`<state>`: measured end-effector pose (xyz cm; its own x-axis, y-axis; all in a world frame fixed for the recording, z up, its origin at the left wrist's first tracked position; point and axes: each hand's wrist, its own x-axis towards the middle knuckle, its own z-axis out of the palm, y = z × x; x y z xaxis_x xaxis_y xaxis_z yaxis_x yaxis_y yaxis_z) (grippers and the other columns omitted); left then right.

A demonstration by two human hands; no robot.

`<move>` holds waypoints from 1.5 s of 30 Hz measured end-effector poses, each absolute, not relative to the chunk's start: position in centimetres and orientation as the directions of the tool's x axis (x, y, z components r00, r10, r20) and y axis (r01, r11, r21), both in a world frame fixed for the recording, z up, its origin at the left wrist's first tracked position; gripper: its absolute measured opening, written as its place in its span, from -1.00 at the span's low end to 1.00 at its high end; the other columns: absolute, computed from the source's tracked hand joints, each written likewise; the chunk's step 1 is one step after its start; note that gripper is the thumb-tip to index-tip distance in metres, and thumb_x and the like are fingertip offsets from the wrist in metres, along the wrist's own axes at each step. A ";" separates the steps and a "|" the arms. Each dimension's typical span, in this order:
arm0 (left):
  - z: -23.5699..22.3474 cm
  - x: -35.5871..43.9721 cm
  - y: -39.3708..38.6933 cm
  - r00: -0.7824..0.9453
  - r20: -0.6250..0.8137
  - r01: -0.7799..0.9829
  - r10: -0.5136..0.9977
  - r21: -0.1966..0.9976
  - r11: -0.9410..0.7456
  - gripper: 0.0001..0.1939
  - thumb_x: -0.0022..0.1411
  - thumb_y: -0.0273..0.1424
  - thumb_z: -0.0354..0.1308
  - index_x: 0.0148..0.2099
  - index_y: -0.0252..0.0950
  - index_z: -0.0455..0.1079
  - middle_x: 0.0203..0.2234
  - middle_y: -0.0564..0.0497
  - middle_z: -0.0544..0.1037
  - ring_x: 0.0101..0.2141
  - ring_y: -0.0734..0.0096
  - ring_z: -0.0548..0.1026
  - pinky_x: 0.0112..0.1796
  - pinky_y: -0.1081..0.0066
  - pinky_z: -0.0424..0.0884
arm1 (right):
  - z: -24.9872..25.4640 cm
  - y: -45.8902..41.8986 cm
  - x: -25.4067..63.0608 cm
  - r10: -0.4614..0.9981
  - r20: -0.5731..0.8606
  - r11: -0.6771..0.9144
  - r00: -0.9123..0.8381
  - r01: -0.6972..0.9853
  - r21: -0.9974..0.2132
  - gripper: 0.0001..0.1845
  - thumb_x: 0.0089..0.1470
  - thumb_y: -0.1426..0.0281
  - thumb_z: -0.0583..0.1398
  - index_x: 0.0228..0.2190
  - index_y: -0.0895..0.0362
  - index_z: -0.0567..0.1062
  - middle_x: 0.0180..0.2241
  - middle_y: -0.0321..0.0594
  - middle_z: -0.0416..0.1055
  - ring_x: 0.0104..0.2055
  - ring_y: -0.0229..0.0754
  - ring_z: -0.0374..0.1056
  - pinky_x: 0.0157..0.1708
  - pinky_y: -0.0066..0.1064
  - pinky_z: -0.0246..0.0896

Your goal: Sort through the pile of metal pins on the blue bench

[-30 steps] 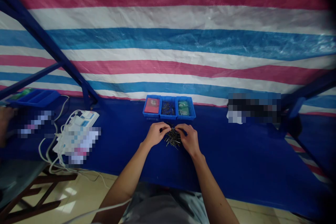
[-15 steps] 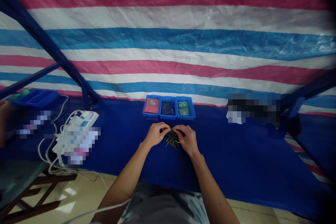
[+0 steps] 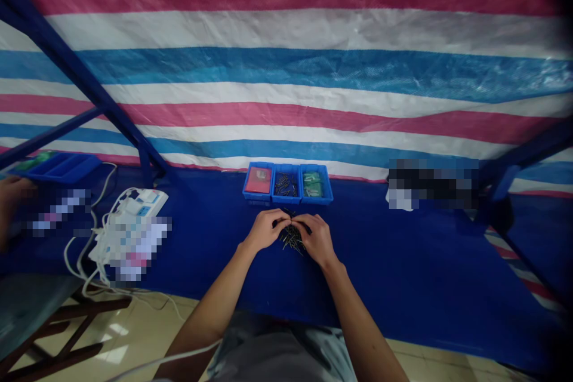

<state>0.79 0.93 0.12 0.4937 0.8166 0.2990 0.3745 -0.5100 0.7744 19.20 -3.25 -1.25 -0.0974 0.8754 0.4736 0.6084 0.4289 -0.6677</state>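
Observation:
Over a loose pile of thin, dark, screw-like metal pieces (image 3: 292, 242), my two hands meet at the fingertips. My left hand (image 3: 265, 229) is closed in a pinch at the top of the pile. Touching or nearly touching it, my right hand (image 3: 317, 236) is pinched as well. Whatever lies between the fingers is too small to make out. Just beyond the hands, three joined blue bins stand in a row: the left bin (image 3: 257, 196) holds red packets, the middle bin (image 3: 286, 198) more dark metal pieces, and the right bin (image 3: 319, 199) green-and-clear packets.
On the blue table (image 3: 403, 274), a white power strip (image 3: 154, 200) with tangled cables lies to the left. Farther left are a blue tray (image 3: 74, 167) and another person's hand (image 3: 13, 194). A blurred dark item (image 3: 432, 185) is at the back right, near the blue frame.
My right hand has shifted slightly left, bringing its fingertips up against those of my left hand, which stays put. At the far left, the other person's hand has moved a little.

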 end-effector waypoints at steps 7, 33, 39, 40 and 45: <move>0.1 0.9 0.8 0.481 0.294 0.376 0.826 0.782 -0.497 -0.78 0.36 -0.33 0.11 -0.25 -0.30 0.53 -0.39 -0.02 0.55 -0.37 0.42 0.46 -0.31 0.46 0.32 | -0.9 -3.3 19.1 0.884 0.455 0.408 -0.107 0.649 -0.641 -0.77 0.33 0.33 0.09 -0.32 0.06 0.51 -0.33 -0.22 0.56 -0.31 -0.14 0.45 -0.20 -0.27 0.15; 0.2 1.0 0.8 0.464 0.300 0.375 0.834 0.787 -0.491 -0.76 0.35 -0.29 0.13 -0.27 -0.30 0.54 -0.41 -0.02 0.57 -0.41 0.42 0.47 -0.31 0.45 0.33 | -0.8 -3.3 19.2 0.893 0.440 0.373 -0.099 0.709 -0.598 -0.57 0.38 0.19 -0.01 -0.47 0.08 0.43 -0.51 -0.27 0.43 -0.45 -0.20 0.35 -0.27 -0.33 0.07; 0.2 1.0 0.8 0.459 0.296 0.379 0.838 0.787 -0.486 -0.77 0.34 -0.29 0.14 -0.27 -0.30 0.54 -0.41 -0.02 0.58 -0.40 0.41 0.48 -0.30 0.44 0.35 | -0.8 -3.3 19.6 0.892 0.443 0.381 -0.095 0.685 -0.621 -0.64 0.35 0.25 0.06 -0.43 0.08 0.48 -0.47 -0.25 0.49 -0.40 -0.18 0.39 -0.25 -0.30 0.10; 0.2 1.0 0.8 0.458 0.297 0.380 0.838 0.787 -0.486 -0.77 0.34 -0.29 0.14 -0.27 -0.30 0.54 -0.41 -0.02 0.58 -0.40 0.41 0.48 -0.30 0.44 0.35 | -0.8 -3.2 19.6 0.891 0.444 0.384 -0.095 0.679 -0.626 -0.65 0.34 0.25 0.06 -0.43 0.08 0.49 -0.46 -0.24 0.50 -0.40 -0.18 0.40 -0.24 -0.29 0.11; 0.0 1.0 0.9 0.457 0.298 0.374 0.838 0.790 -0.485 -0.80 0.33 -0.31 0.15 -0.27 -0.29 0.54 -0.41 0.00 0.58 -0.40 0.43 0.48 -0.31 0.46 0.33 | -0.9 -3.1 19.8 0.887 0.456 0.392 -0.078 0.650 -0.651 -0.71 0.31 0.27 0.11 -0.39 0.06 0.54 -0.39 -0.25 0.56 -0.36 -0.17 0.44 -0.22 -0.28 0.15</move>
<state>0.95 0.86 0.01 0.4572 0.8379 0.2982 0.3744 -0.4854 0.7901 19.84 -3.15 -0.88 -0.0785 0.8866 0.4559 0.6497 0.3923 -0.6512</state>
